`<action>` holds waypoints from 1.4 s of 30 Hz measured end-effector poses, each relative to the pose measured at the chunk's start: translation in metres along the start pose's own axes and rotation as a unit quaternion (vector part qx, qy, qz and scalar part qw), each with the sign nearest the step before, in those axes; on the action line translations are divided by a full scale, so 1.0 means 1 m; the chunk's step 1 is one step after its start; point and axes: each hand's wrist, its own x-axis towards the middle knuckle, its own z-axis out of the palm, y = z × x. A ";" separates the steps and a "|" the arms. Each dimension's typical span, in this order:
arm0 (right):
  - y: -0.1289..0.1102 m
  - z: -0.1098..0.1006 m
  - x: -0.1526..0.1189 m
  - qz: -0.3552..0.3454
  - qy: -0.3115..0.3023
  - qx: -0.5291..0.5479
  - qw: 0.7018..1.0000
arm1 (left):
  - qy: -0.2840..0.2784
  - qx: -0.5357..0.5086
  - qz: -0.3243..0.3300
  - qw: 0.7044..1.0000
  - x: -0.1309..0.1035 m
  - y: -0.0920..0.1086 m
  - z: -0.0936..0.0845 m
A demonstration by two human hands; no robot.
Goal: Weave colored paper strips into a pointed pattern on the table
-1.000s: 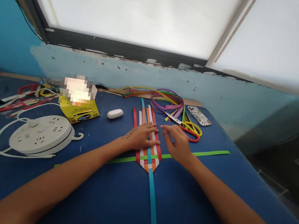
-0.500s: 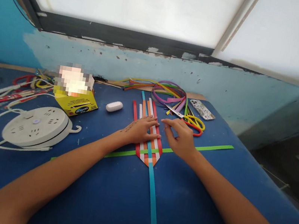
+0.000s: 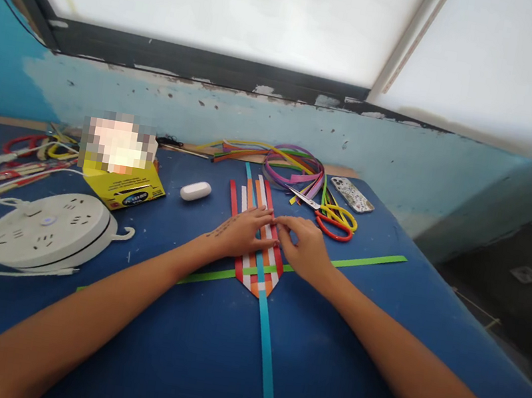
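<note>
Beside a chipped wall (image 3: 239, 114), the blue table (image 3: 170, 359) bears woven strips (image 3: 258, 272).

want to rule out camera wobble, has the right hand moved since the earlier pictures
Yes: judged against the phone, the right hand has shifted slightly left, its fingertips now over the woven strips.
</note>
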 end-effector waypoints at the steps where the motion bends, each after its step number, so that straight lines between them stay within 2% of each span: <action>1: 0.001 0.000 0.000 0.009 -0.003 0.000 1.000 | -0.002 0.001 -0.001 1.000 0.000 0.000 0.000; 8: 0.007 -0.005 0.002 0.043 0.003 0.026 0.999 | 0.000 0.000 0.002 1.000 0.000 0.001 -0.001; 12: 0.004 -0.005 0.001 0.023 0.000 0.032 0.999 | 0.000 -0.002 0.009 1.000 0.001 0.000 0.000; 26: -0.007 0.000 -0.006 -0.005 -0.082 0.037 0.996 | -0.005 -0.020 0.024 0.999 0.002 -0.002 0.001; 42: -0.008 0.005 -0.010 -0.014 -0.085 0.042 0.995 | 0.005 -0.021 0.027 0.999 0.002 -0.003 0.005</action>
